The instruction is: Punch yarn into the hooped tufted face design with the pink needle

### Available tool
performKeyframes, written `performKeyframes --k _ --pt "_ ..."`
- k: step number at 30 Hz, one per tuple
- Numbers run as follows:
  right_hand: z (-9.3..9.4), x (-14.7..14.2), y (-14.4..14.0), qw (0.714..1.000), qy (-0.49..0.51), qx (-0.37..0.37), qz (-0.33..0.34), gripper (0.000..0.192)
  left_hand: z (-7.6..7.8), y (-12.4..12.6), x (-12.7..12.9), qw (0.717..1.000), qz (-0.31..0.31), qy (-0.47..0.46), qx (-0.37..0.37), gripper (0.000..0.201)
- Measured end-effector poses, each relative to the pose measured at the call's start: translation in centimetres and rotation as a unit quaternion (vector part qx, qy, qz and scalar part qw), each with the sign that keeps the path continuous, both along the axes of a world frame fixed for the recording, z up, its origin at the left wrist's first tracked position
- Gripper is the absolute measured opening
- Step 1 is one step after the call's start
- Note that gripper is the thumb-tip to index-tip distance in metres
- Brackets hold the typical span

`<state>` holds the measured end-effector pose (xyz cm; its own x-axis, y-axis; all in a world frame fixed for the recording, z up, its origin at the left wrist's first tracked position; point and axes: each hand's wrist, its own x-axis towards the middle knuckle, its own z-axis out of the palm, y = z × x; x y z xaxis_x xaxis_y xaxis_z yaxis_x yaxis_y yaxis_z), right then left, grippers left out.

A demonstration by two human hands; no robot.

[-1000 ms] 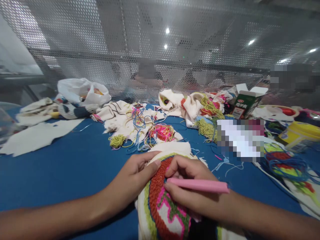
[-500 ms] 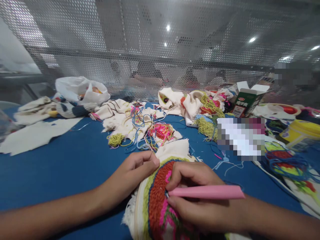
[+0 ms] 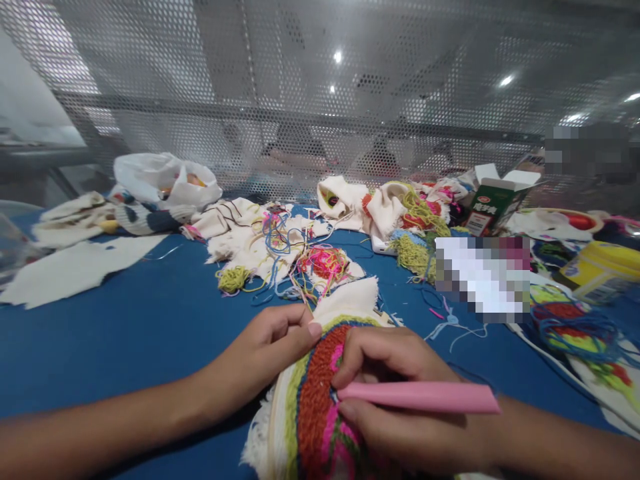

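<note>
A round embroidery hoop [image 3: 274,427] holds white cloth worked with a rust-red yarn field [image 3: 317,383], edged in blue and yellow-green, with pink and dark green shapes. My left hand [image 3: 277,340] grips the hoop's upper left edge, thumb on top and fingers curled over the rim. In my right hand [image 3: 400,373] is a pink punch needle [image 3: 420,398], pinched between thumb and index finger. Its tip meets the worked yarn near the pink shapes; the exact contact is hidden by the fingers. The lower right of the hoop lies beneath my right hand.
Behind the hoop are tangled yarn scraps [image 3: 324,262] and cloth pieces [image 3: 237,243]. A white plastic bag [image 3: 165,179] stands back left. To the right are a green box [image 3: 495,200], a yellow-lidded tub [image 3: 600,267] and a white cable [image 3: 555,370]. A perforated metal screen [image 3: 300,67] closes the back.
My right hand and the punch needle have shifted slightly down, and the handle's back end tilts lower to the right. My left hand keeps its grip on the hoop.
</note>
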<state>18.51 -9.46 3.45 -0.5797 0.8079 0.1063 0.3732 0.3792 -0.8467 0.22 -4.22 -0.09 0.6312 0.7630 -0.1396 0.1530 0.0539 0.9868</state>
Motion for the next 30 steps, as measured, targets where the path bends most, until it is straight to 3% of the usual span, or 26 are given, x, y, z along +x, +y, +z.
performKeyframes --k 30 --pt "-0.08 -0.06 -0.13 1.0 -0.01 0.01 -0.004 0.004 0.3 -0.08 0.09 1.0 0.01 0.018 0.02 0.036"
